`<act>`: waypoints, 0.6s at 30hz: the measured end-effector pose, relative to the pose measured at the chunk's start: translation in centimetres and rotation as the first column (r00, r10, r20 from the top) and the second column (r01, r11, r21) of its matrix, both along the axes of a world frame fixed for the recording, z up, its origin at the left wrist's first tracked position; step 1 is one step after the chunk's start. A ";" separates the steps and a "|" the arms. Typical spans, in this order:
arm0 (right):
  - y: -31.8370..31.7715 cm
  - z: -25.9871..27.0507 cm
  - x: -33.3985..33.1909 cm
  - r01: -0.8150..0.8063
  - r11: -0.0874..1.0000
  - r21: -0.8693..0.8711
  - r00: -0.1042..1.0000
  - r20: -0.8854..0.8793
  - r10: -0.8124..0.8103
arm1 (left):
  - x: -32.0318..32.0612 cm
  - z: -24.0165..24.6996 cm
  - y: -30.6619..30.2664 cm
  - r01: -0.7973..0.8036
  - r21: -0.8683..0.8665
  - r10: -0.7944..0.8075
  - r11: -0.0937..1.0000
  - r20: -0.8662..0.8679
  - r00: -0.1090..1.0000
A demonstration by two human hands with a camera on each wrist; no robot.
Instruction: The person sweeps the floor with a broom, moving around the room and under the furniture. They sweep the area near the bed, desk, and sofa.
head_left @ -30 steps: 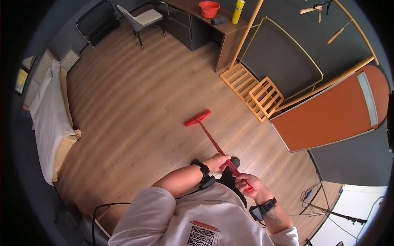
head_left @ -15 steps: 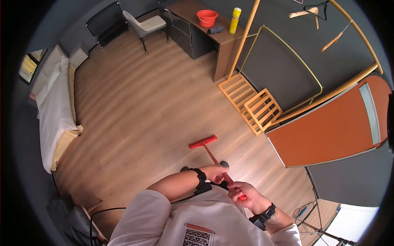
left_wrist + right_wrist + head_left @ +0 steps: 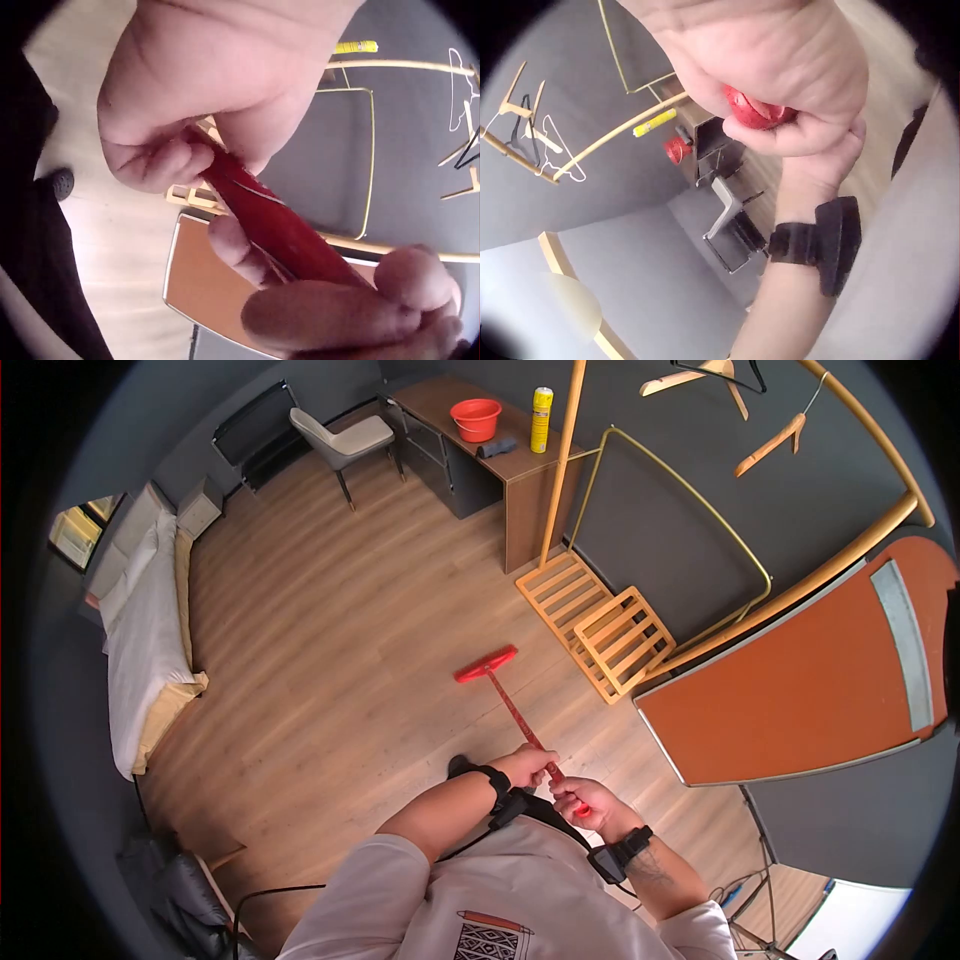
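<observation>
A long-handled red broom (image 3: 510, 707) reaches forward from my body, its wide red head (image 3: 487, 663) down on the wooden floor. My left hand (image 3: 527, 764) grips the handle partway along. Farther back, my right hand (image 3: 588, 801) wraps around the handle's end. In the left wrist view the red handle (image 3: 274, 225) runs from the fingers of my left hand (image 3: 202, 82) to those of my right hand (image 3: 352, 311). The right wrist view shows the rounded red handle end (image 3: 757, 112) poking out of my right fist (image 3: 780, 67).
A slatted wooden rack (image 3: 600, 630) and an orange ironing-board-like panel (image 3: 800, 670) stand to the right. At the back are a desk (image 3: 525, 485) with a red bucket (image 3: 475, 422) and yellow can (image 3: 541, 420), and a chair (image 3: 345, 440). A bed (image 3: 150, 650) lines the left.
The broom head came nearer my feet half a second ago and now lies farther out again. Both hands keep their hold on the handle, and the head view has shifted slightly.
</observation>
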State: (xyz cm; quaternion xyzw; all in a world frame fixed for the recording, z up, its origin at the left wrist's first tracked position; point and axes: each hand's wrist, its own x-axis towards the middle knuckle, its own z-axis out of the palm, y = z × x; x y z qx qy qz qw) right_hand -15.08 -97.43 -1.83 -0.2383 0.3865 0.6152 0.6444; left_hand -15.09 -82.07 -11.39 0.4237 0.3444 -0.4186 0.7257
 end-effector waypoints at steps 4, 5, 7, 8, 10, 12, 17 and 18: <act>-0.8 -1.4 0.1 0.058 0.998 0.017 0.990 -0.127 -0.056 | 1.4 0.3 0.0 0.229 0.086 -0.233 0.970 0.034 0.972; -1.1 -1.2 0.0 0.099 0.995 -0.022 0.977 -0.187 -0.102 | 2.0 0.3 -0.2 0.334 0.025 -0.334 0.942 0.001 0.942; -1.6 -0.3 0.0 0.154 0.988 -0.015 0.958 -0.244 -0.153 | 3.2 0.8 -0.1 0.529 -0.108 -0.535 0.842 -0.036 0.844; -2.0 0.6 0.1 0.165 0.985 -0.038 0.947 -0.274 -0.170 | 3.7 1.4 -0.3 0.581 -0.113 -0.587 0.806 -0.031 0.809; -2.0 3.1 0.7 0.186 0.981 -0.058 0.937 -0.291 -0.194 | 4.6 0.9 -0.4 0.606 -0.183 -0.618 0.774 -0.012 0.786; -1.2 5.5 1.8 0.149 0.983 -0.104 0.969 -0.183 -0.166 | 5.4 1.4 -0.5 0.584 -0.283 -0.605 0.761 0.018 0.796; 1.1 9.5 3.8 0.072 0.991 -0.112 0.997 0.030 -0.069 | 7.7 3.8 1.1 0.615 -0.288 -0.626 0.734 0.065 0.777; 1.4 9.5 4.2 0.055 0.994 -0.097 0.997 0.051 -0.050 | 8.1 3.9 1.5 0.614 -0.271 -0.616 0.742 0.086 0.783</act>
